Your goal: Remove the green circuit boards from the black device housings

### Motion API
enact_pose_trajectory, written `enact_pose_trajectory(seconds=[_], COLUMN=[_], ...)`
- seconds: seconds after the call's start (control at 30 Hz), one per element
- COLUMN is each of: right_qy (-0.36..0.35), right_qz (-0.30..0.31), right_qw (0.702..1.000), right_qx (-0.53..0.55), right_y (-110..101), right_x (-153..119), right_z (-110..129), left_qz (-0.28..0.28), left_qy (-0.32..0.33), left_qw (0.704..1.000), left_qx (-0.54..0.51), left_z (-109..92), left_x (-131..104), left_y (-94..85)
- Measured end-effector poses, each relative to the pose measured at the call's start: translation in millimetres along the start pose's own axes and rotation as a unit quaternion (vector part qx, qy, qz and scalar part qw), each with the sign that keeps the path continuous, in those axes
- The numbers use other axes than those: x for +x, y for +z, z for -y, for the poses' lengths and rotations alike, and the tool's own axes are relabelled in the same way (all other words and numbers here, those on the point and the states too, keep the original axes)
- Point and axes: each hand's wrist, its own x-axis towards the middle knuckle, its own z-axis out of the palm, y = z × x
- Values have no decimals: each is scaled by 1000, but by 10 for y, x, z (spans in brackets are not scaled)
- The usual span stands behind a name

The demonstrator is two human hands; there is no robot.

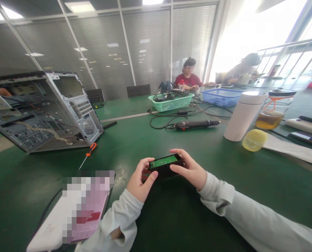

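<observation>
A small black box [163, 170] with a green circuit board [163, 161] showing in its open top is held between both hands, just over the green table [135, 140]. My left hand [142, 178] grips its left end, thumb along the near side and fingers behind. On the right end, my right hand [190, 168] has its thumb on the near edge and fingers over the far edge. The box's underside is hidden. To the left, a screwdriver [87, 154] with an orange-and-black handle lies by an open computer case [45, 108].
A black electric screwdriver [196, 124] with its cable lies beyond my hands. Behind it stand a green basket [171, 104] of cables and a blue basket [221, 97]. A white tumbler [242, 117] stands right; a phone [93, 206] lies near left. Two people sit at the far side.
</observation>
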Motion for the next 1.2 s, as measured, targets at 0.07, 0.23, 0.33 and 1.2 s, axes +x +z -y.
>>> enact_pose_trajectory(seconds=[0.07, 0.23, 0.33, 1.2], right_qy=[-97, -149, -180, -270], right_qz=[4, 46, 59, 88], right_qw=[991, 959, 934, 850], right_qx=[-95, -238, -304, -444], right_y=[-34, -120, -151, -176], right_x=[-11, -23, -17, -45], right_z=[-29, 17, 58, 116], left_qz=[11, 31, 47, 23], left_qy=[26, 49, 66, 169], left_qw=[999, 995, 989, 961], left_qx=[40, 82, 121, 216], left_z=[2, 26, 33, -41], left_x=[-7, 5, 13, 65], left_y=[-4, -37, -63, -151])
